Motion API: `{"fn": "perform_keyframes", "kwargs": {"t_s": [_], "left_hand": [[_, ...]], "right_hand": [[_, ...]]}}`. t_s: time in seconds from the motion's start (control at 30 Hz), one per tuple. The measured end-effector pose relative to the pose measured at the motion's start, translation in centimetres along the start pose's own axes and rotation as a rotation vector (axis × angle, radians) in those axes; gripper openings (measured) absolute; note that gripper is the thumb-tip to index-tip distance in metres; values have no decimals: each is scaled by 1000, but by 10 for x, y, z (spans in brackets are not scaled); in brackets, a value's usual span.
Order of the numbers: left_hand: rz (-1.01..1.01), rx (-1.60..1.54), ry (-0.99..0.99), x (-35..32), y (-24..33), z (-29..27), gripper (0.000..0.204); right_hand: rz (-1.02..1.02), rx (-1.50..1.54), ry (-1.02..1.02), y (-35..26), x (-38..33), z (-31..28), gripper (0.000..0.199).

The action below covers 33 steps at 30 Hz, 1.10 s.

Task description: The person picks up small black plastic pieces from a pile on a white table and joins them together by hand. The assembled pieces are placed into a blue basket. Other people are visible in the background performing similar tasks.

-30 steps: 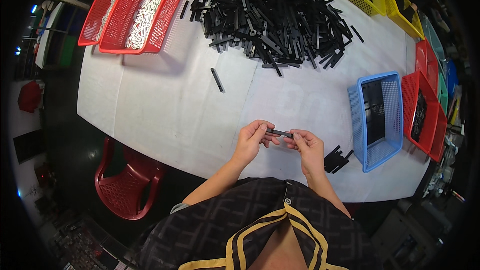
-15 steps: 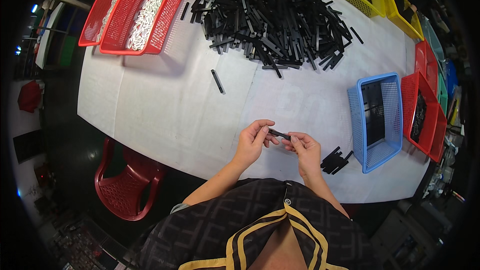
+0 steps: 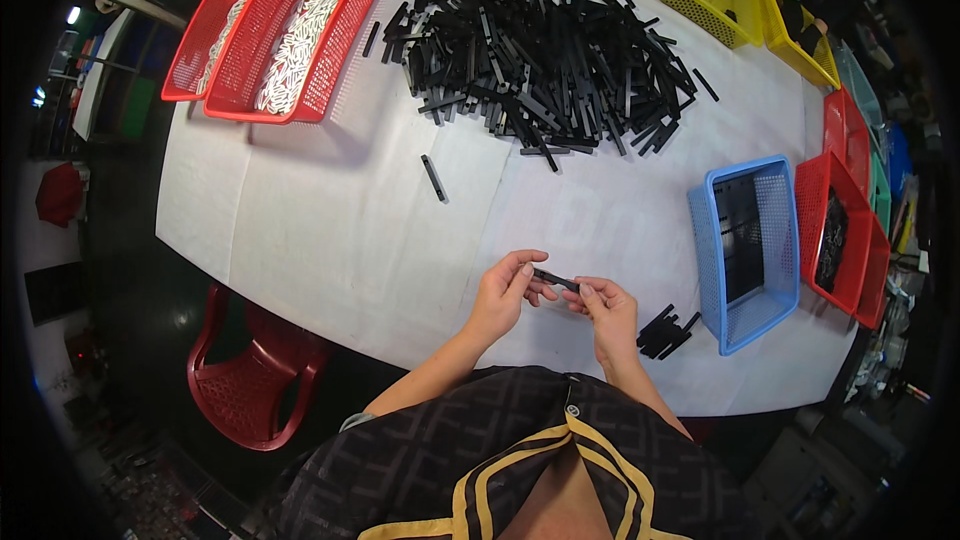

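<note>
Between my two hands is a slim black bar-shaped piece (image 3: 556, 280), held level just above the near part of the table. My left hand (image 3: 507, 288) pinches its left end, and my right hand (image 3: 603, 306) grips the right end between thumb and fingers. Right of my right hand lies a small group of black bars (image 3: 665, 332). A single black bar (image 3: 433, 179) rests alone on the table, up and left of my hands. Farther off is a big heap of similar black bars (image 3: 560, 60).
The white table (image 3: 330, 230) carries a blue basket (image 3: 709, 270) of black pieces at right, with red baskets (image 3: 812, 185) beyond it. Red baskets (image 3: 330, 75) with small white parts stand far left, yellow baskets (image 3: 715, 20) far right. A dark red chair (image 3: 250, 380) is at the near left edge.
My hands keep the same hold on the black bar and have barely moved. The whole view has shifted slightly, the table contents appearing a little lower.
</note>
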<state>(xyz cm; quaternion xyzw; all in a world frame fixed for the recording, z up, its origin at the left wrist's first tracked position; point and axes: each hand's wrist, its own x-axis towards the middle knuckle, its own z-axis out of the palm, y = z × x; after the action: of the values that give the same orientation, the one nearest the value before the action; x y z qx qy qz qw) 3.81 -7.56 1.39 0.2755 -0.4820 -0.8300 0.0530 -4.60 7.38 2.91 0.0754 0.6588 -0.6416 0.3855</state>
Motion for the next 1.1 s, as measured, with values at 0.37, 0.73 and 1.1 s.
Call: {"fn": "perform_keyframes", "kwargs": {"t_s": [0.37,0.73,1.1], "left_hand": [[-3,-10,-33,1,-4,-1,27],[17,-2,-42,0,-2,1,28],[54,94,-33,4,-4,-1,33]], "right_hand": [[-5,13,5,0,2,-1,14],[34,35,-21,9,5,-7,14],[-16,-18,0,10,-4,2,15]]}}
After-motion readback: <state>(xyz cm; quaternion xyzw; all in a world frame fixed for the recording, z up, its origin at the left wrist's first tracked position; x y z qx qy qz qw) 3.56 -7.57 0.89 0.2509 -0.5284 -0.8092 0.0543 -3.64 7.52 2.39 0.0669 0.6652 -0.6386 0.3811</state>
